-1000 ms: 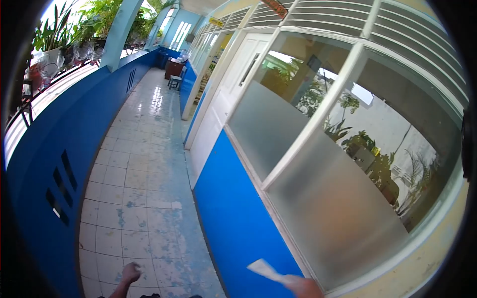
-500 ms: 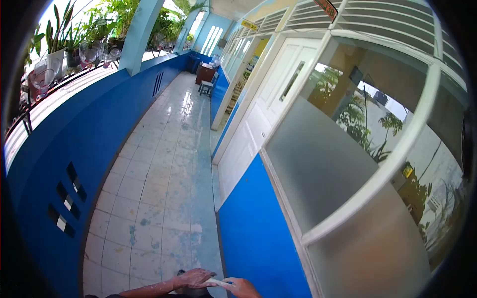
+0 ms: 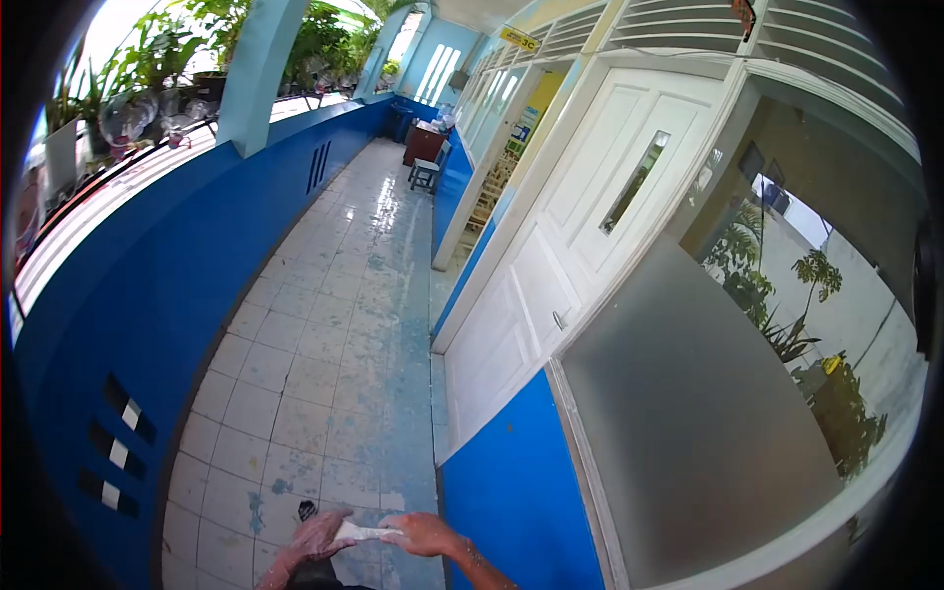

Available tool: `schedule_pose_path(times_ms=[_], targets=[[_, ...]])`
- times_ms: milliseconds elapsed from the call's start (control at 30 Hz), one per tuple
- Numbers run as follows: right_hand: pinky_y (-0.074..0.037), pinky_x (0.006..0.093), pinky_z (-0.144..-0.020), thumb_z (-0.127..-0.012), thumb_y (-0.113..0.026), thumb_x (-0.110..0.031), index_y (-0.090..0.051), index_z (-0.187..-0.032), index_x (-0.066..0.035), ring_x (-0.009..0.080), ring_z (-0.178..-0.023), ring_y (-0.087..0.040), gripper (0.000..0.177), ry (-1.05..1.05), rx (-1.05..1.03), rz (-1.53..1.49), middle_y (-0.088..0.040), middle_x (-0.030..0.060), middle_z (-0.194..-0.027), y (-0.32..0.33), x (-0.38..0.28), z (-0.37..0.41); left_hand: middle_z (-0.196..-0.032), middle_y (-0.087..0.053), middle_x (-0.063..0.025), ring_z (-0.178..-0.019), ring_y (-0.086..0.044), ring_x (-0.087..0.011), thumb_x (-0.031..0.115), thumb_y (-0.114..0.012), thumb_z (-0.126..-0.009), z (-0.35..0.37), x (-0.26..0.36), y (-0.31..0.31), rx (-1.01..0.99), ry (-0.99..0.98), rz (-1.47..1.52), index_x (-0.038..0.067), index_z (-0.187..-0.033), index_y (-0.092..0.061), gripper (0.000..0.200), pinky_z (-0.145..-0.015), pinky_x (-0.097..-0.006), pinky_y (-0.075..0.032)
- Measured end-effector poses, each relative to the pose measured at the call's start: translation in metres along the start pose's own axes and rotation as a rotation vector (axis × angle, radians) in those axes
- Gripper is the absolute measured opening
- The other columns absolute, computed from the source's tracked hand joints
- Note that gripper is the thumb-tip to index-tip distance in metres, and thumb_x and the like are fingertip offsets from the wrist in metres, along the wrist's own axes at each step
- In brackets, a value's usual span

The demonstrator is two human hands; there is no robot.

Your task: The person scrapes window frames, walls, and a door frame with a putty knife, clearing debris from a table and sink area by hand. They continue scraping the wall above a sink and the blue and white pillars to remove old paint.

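Low in the view, my left hand (image 3: 321,536) is closed on one end of a narrow white strip-like piece (image 3: 362,532). My right hand (image 3: 427,534) pinches its other end, so the piece spans the gap between both hands, roughly level. Its kind cannot be made out; it looks pale and slightly uneven, widening towards the left. Whitish smears mark the back of my left hand. Beneath the hands lies the tiled floor (image 3: 305,423), and a dark striped shoe tip (image 3: 307,509) shows just beyond my left hand.
A blue wall (image 3: 177,285) with slots runs along the left, plants (image 3: 147,59) above it. On the right stand a white door (image 3: 551,265), a blue panel (image 3: 521,482) and framed windows (image 3: 688,423). Farther down the corridor are a stool (image 3: 426,172) and a brown desk (image 3: 423,144).
The door and window appear larger and nearer. Both hands have come higher and farther left in view, still holding the white piece, with more of it showing between them.
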State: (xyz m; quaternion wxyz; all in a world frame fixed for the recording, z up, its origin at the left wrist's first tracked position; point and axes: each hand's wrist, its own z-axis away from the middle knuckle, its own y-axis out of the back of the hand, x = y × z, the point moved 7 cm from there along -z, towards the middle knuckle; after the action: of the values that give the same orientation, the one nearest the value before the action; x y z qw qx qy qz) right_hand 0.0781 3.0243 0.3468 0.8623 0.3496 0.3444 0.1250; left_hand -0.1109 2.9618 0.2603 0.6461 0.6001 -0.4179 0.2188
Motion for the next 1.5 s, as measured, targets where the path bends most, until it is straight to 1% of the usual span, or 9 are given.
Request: schedule_pose_path(times_ms=[167,333,500,667,833,1033,1233,1300,1500], targets=[[-0.054,0.0476,-0.085,-0.102,-0.057,-0.044,-0.067,-0.128,-0.017,0.0388,-0.102,-0.068,0.039,-0.16,0.301,0.051,-0.072,0.0186,-0.113,0.158,0.07,-0.059,-0.139,-0.058,-0.0283,-0.128,-0.055,-0.0456,0.052,-0.066,-0.092,-0.067,-0.145,0.06,0.335,0.251,-0.107,-0.001,-0.146,-0.048,0.078,-0.107,-0.0489,-0.046],[-0.055,0.0483,-0.087,-0.096,-0.065,-0.028,-0.068,-0.126,-0.011,0.0423,-0.102,-0.069,0.034,-0.251,1.024,0.15,-0.072,0.022,-0.109,0.391,0.112,-0.021,-0.13,-0.068,-0.0209,-0.117,-0.066,-0.0371,0.057,-0.069,-0.089,-0.119,-0.319,0.104,-0.329,0.656,-0.381,0.006,-0.137,-0.063,0.07,-0.097,-0.0467,-0.052],[-0.055,0.0544,-0.078,-0.097,-0.059,-0.021,-0.06,-0.132,-0.005,0.0487,-0.09,-0.068,0.039,-0.314,1.59,0.455,-0.069,0.0302,-0.093,0.62,0.088,0.07,-0.142,-0.06,-0.0229,-0.133,-0.056,-0.0375,0.06,-0.063,-0.093,-0.217,-0.367,0.175,-0.292,0.605,-0.394,0.001,-0.145,-0.053,0.079,-0.112,-0.0456,-0.045],[-0.054,0.0574,-0.083,-0.101,-0.053,-0.019,-0.056,-0.141,-0.01,0.0494,-0.096,-0.067,0.042,-0.465,1.953,0.904,-0.07,0.029,-0.108,0.789,0.021,0.149,-0.144,-0.059,-0.0221,-0.133,-0.057,-0.0374,0.058,-0.063,-0.094,-0.372,-0.38,0.201,-0.275,0.488,-0.188,0.0,-0.145,-0.052,0.079,-0.112,-0.0457,-0.044],[-0.055,0.0577,-0.082,-0.102,-0.052,-0.02,-0.059,-0.136,-0.011,0.049,-0.094,-0.069,0.036,-0.63,2.063,1.216,-0.072,0.0272,-0.101,0.911,0.0,0.201,-0.132,-0.066,-0.0249,-0.123,-0.063,-0.0383,0.053,-0.062,-0.096,-0.56,-0.271,0.208,-0.282,0.412,0.061,-0.003,-0.134,-0.06,0.067,-0.106,-0.0485,-0.048],[-0.056,0.0571,-0.089,-0.098,-0.055,-0.02,-0.063,-0.126,-0.004,0.0493,-0.1,-0.07,0.034,-1.027,2.1,1.245,-0.072,0.0275,-0.105,1.056,-0.007,0.265,-0.082,-0.074,-0.0151,-0.079,-0.073,-0.0338,0.043,-0.076,-0.087,-0.8,-0.16,0.2,0.049,-0.115,0.22,0.01,-0.094,-0.081,0.035,-0.073,-0.0432,-0.055],[-0.056,0.0517,-0.097,-0.094,-0.058,-0.021,-0.07,-0.116,-0.002,0.0435,-0.114,-0.068,0.032,-1.174,2.095,1.248,-0.071,0.0255,-0.119,1.171,0.007,0.254,-0.087,-0.075,-0.0153,-0.082,-0.072,-0.0341,0.029,-0.075,-0.091,-0.939,0.036,0.267,-0.054,-0.337,0.293,0.005,-0.1,-0.077,0.026,-0.077,-0.0428,-0.056],[-0.056,0.0508,-0.097,-0.094,-0.058,-0.021,-0.071,-0.115,-0.003,0.0426,-0.115,-0.068,0.031,-1.206,2.029,1.316,-0.07,0.0249,-0.121,1.191,0.017,0.233,-0.101,-0.074,-0.0155,-0.098,-0.071,-0.0332,0.029,-0.074,-0.093,-0.984,0.106,0.286,-0.019,-0.738,0.185,0.004,-0.106,-0.074,0.028,-0.088,-0.0421,-0.055],[-0.055,0.053,-0.097,-0.097,-0.058,-0.029,-0.066,-0.126,-0.006,0.0424,-0.116,-0.067,0.038,-1.373,2.124,1.302,-0.071,0.0236,-0.119,1.198,0.024,0.24,-0.121,-0.067,-0.0143,-0.119,-0.061,-0.035,0.029,-0.073,-0.093,-1.087,0.297,0.388,0.157,-1.247,0.017,0.008,-0.116,-0.065,0.032,-0.105,-0.0452,-0.047]])
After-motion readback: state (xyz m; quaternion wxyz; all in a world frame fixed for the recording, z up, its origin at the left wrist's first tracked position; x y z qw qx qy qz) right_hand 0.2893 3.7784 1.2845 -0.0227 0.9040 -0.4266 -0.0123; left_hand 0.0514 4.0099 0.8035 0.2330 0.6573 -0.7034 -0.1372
